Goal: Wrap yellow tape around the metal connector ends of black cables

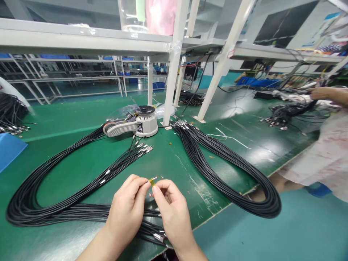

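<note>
Above the front of the bench, my left hand (pixel 126 206) pinches a thin cable end with a metal tip. A small piece of amber yellow tape (pixel 152 182) sits against that tip. Close beside it, my right hand (pixel 174 210) has thumb and forefinger pressed together on the tape's near edge. Under and behind my hands runs a looped bundle of black cables (pixel 35 214), its silver connector ends (pixel 144 149) fanned out toward the middle. More cable ends (pixel 159 237) lie beneath my wrists.
A grey round tape dispenser (pixel 146 125) stands behind the left bundle. A second looped cable bundle (pixel 231 177) hangs partly over the bench's right edge. White posts (pixel 174 69) rise from the green bench (pixel 73 174). At far right another person's arm (pixel 330 94) reaches over cables.
</note>
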Motion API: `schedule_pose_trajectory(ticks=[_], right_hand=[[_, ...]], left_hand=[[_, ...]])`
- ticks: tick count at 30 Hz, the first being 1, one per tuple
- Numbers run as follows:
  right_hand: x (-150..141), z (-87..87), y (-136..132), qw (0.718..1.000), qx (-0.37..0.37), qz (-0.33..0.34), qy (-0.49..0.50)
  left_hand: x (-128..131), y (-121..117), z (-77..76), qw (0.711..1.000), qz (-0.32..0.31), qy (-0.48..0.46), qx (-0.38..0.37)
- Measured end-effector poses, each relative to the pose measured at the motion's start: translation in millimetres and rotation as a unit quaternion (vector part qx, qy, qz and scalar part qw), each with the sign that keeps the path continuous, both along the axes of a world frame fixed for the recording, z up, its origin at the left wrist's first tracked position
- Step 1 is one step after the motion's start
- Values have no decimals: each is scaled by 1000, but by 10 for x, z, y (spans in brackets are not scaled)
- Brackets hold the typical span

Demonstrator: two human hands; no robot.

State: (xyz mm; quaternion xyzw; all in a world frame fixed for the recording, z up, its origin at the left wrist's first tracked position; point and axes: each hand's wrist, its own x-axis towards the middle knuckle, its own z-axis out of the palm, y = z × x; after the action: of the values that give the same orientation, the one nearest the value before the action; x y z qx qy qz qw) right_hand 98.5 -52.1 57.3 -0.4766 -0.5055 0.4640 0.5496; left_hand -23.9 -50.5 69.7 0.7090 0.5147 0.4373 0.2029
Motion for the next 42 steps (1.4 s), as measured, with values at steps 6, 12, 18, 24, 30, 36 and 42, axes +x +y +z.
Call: schedule_pose_trajectory(ticks=[6,12,18,24,30,36,42], right_hand=[[0,0,1,998,41,-23,-47],[-2,9,21,998,54,-20,-40],[17,15,15,995,75,-14,-57],[34,46,-6,996,64,-8,-63],[42,32,18,996,68,9,-53],[68,-20,27,993,100,48,-30],[116,-56,68,995,71,67,-21]], left_hand=[[-3,17,111,986,4,-70,-151],[-3,37,130,957,-3,-139,-255],[5,47,152,926,-28,-203,-316],[-63,99,152,890,-93,-278,-349],[-133,126,151,819,-167,-372,-405],[-200,178,132,757,-215,-403,-467],[-219,161,142,755,-242,-355,-495]])
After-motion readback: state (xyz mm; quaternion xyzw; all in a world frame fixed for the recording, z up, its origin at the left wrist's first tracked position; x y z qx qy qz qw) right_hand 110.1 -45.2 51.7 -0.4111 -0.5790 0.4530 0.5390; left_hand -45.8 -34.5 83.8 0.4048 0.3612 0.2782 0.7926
